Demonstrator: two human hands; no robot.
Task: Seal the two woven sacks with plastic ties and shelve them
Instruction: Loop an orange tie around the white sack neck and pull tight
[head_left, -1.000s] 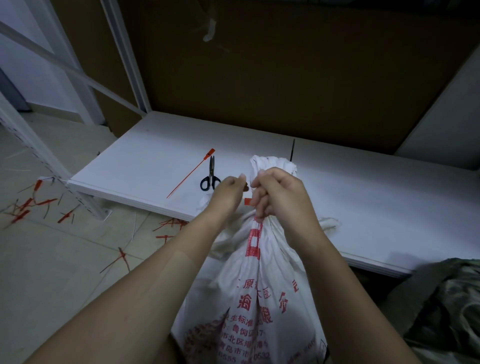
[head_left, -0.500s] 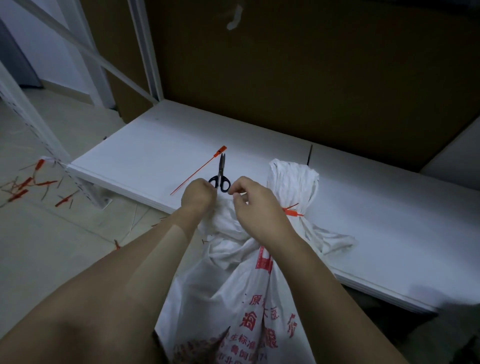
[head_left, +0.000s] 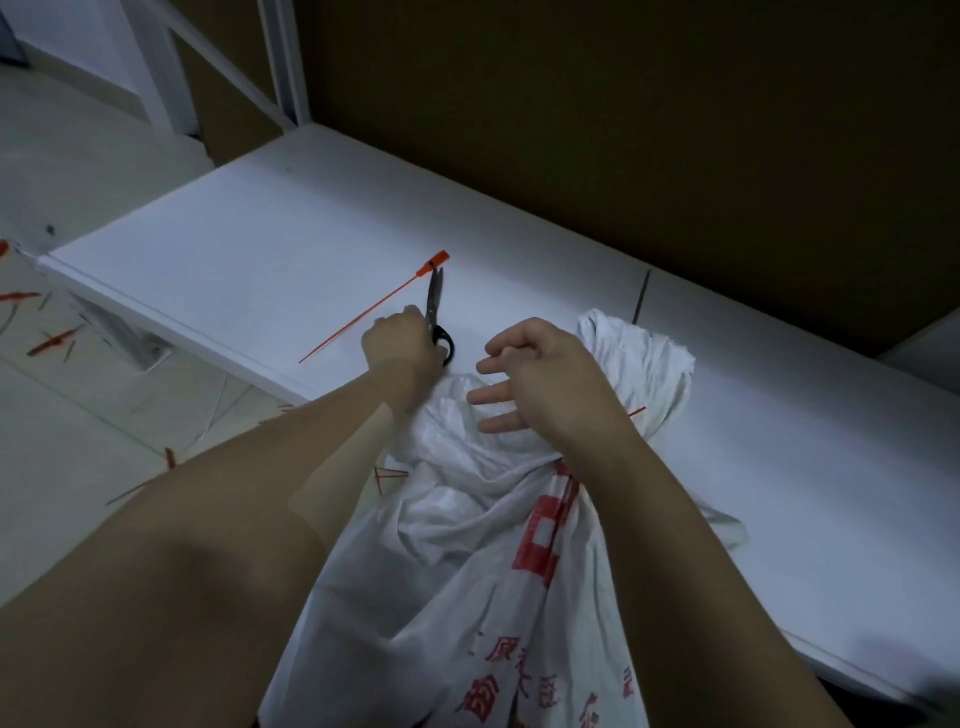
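Lying under R grip (head_left: 540, 374): sack (head_left: 483, 561)

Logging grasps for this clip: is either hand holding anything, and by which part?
The left hand grips the black-handled steel scissors by their handle loops; the right hand holds nothing.

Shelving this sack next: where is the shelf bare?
Bare: the shelf left of the tie, and right of the sack. Crowded: mid-front, where the left hand grips the scissors and the right hand hovers over the sack.
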